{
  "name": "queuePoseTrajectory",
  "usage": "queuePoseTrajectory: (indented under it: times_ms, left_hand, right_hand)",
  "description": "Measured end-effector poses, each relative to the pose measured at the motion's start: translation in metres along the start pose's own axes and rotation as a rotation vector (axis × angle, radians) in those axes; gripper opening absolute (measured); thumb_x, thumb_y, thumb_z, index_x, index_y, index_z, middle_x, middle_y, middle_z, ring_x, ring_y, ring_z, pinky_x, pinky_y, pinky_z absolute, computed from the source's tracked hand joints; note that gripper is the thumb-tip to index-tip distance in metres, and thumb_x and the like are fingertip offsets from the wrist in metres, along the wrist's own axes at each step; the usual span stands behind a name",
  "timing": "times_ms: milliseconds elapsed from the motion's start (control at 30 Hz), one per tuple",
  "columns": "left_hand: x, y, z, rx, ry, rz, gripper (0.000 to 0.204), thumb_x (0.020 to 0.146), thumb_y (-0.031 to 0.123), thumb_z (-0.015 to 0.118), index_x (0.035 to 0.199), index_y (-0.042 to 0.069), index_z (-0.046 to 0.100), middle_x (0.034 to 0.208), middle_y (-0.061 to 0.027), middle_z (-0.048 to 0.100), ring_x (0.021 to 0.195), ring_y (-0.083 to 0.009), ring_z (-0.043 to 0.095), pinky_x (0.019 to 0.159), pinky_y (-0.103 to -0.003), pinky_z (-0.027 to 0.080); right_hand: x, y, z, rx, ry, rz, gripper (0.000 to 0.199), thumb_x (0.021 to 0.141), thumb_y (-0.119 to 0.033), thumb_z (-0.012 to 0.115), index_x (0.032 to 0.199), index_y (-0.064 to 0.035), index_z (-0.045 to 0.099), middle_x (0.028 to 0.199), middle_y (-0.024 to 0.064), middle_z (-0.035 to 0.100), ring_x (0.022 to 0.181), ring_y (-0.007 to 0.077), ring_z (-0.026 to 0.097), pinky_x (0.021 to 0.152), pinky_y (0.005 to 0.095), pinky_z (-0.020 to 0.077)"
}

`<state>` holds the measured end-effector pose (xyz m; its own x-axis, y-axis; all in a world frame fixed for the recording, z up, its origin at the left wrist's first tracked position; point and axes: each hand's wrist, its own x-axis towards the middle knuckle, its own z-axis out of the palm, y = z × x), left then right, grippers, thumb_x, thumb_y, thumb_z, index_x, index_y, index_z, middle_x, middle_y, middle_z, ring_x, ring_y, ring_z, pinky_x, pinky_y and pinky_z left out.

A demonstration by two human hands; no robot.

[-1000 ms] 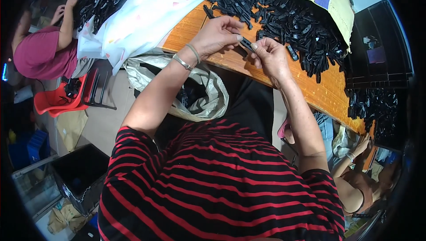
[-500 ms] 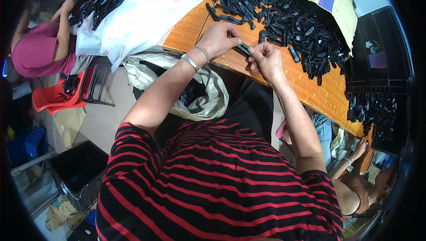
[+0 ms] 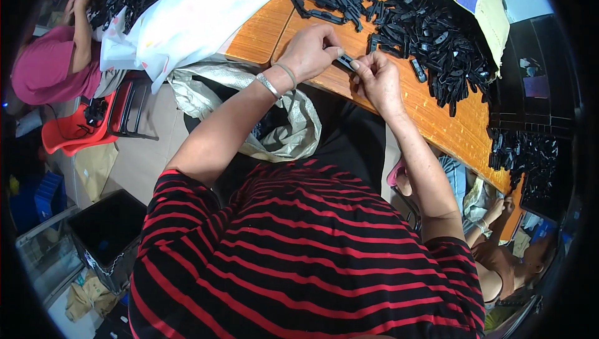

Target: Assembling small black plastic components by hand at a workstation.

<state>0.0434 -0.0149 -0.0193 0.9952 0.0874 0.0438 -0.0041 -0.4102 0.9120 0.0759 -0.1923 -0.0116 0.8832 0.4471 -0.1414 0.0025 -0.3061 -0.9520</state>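
Since the earlier frame the two hands have drifted slightly toward the near edge of the table, and the view has tipped so the black heap sits higher up. The left hand (image 3: 310, 51) and the right hand (image 3: 373, 77) are close together, each pinching one end of a small black plastic part (image 3: 345, 61) held just above the orange wooden table (image 3: 437, 114) — fingers closed on it, not resting on the board.

As for progress, I judge the work far from over: one piece is in hand, while a large pile of black parts (image 3: 412, 14) lies beyond the hands, still loose. Whether any finished ones are set aside cannot be told.

Left of the hands a white plastic sheet (image 3: 187, 14) drapes over the table's end, and beneath the left forearm a grey sack (image 3: 287, 127) gapes open. Further left another person in a pink top (image 3: 47, 67) sits by a red plastic chair (image 3: 75, 133). To the right, past the table's edge, more black parts (image 3: 524, 152) fill a dark tray.
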Motion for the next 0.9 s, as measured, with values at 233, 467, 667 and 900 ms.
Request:
queuePoseTrajectory:
  times_ms: [233,467,667,900]
  left_hand:
    - [0.0,0.007,0.011,0.15,0.131,-0.04,0.017,0.077,0.016,0.07,0.078,0.002,0.059,0.072,-0.0097,0.061,0.067,-0.0234,0.059,0.064,-0.034,0.047]
    - [0.002,0.02,0.004,0.285,0.078,-0.122,0.017,0.079,0.019,0.068,0.079,0.004,0.06,0.078,-0.0112,0.063,0.075,-0.0289,0.061,0.069,-0.038,0.048]
    - [-0.002,0.01,0.007,0.375,0.105,-0.06,0.017,0.079,0.021,0.068,0.08,0.005,0.061,0.08,-0.0132,0.064,0.076,-0.0294,0.062,0.068,-0.038,0.048]
    - [-0.063,0.003,-0.012,-0.465,-0.112,-0.123,0.02,0.086,0.009,0.064,0.101,-0.003,0.061,0.088,-0.0039,0.063,0.078,-0.0074,0.058,0.068,-0.022,0.047]
  right_hand:
    - [0.01,-0.011,-0.013,-0.067,-0.078,0.156,0.012,0.091,-0.011,0.059,0.084,-0.0035,0.053,0.062,0.0025,0.058,0.044,0.0073,0.051,0.04,0.0194,0.0405]
    - [0.021,-0.021,-0.013,-0.252,-0.133,0.207,0.015,0.09,-0.013,0.062,0.082,-0.0026,0.054,0.061,0.0038,0.059,0.045,0.008,0.053,0.039,0.0211,0.0414]
    - [0.02,-0.008,-0.013,-0.213,-0.132,0.097,0.018,0.088,-0.011,0.065,0.076,-0.002,0.055,0.056,0.0045,0.058,0.041,0.0093,0.052,0.037,0.0242,0.0393]
    - [-0.028,-0.024,-0.004,-0.529,-0.079,-0.413,0.016,0.087,-0.012,0.065,0.081,-0.001,0.055,0.063,0.0033,0.057,0.054,0.0108,0.055,0.052,0.0291,0.0446]
